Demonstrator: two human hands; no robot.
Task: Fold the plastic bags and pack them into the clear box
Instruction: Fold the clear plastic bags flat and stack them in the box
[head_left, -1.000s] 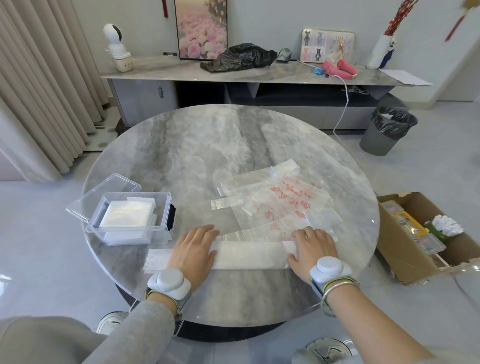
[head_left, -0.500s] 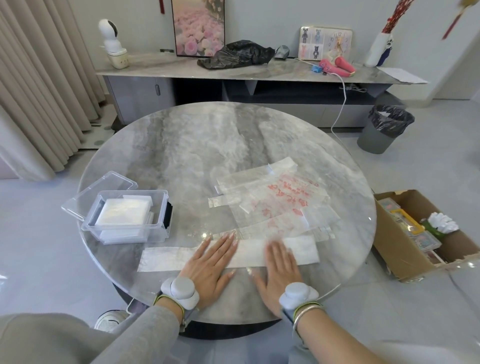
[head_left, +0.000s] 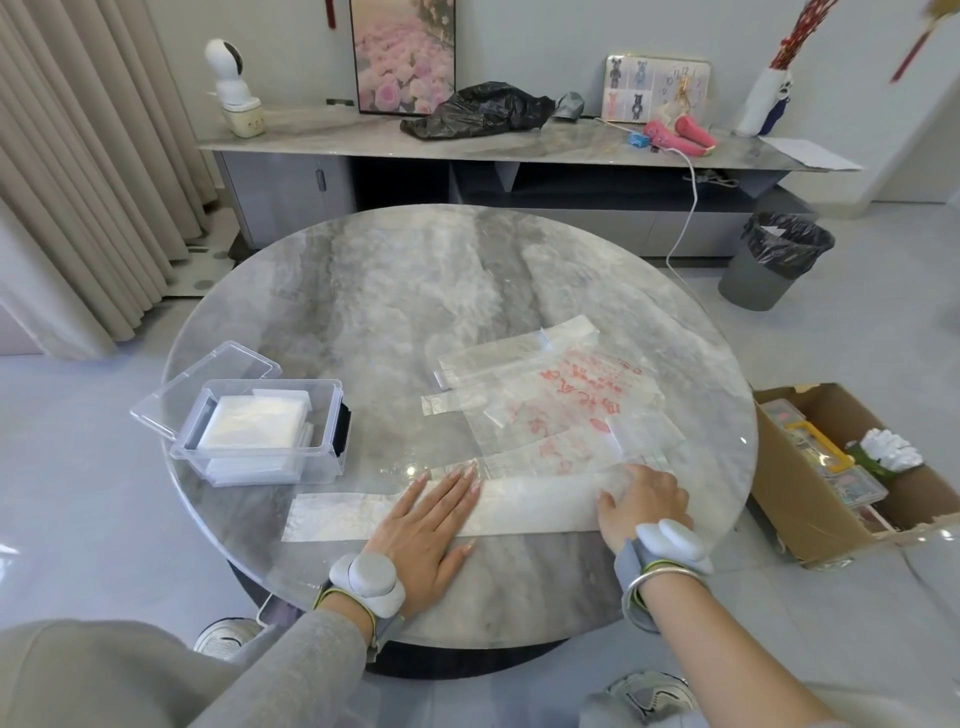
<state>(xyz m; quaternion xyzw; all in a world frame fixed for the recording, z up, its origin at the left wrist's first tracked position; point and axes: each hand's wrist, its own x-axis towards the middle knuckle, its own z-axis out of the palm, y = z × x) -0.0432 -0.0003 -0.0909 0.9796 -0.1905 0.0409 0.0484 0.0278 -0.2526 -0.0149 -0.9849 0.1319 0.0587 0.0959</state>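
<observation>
Pressing flat on the folded bag (head_left: 535, 506) with the left hand (head_left: 431, 525), fingers straight and close together. Covering the bag's right end with the right hand (head_left: 644, 506), fingers bent; pinching or only pressing, cannot tell. Lying along the tabletop's (head_left: 389, 312) near edge, just before loose bags (head_left: 561, 410), right of the box (head_left: 265, 431) holding folded ones.

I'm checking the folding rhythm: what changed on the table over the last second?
The right hand slid from beside the left out to the right end of the folded bag strip, fingers now bent there. The left hand stays flat on its middle. The clear box and loose bags are unchanged.
</observation>
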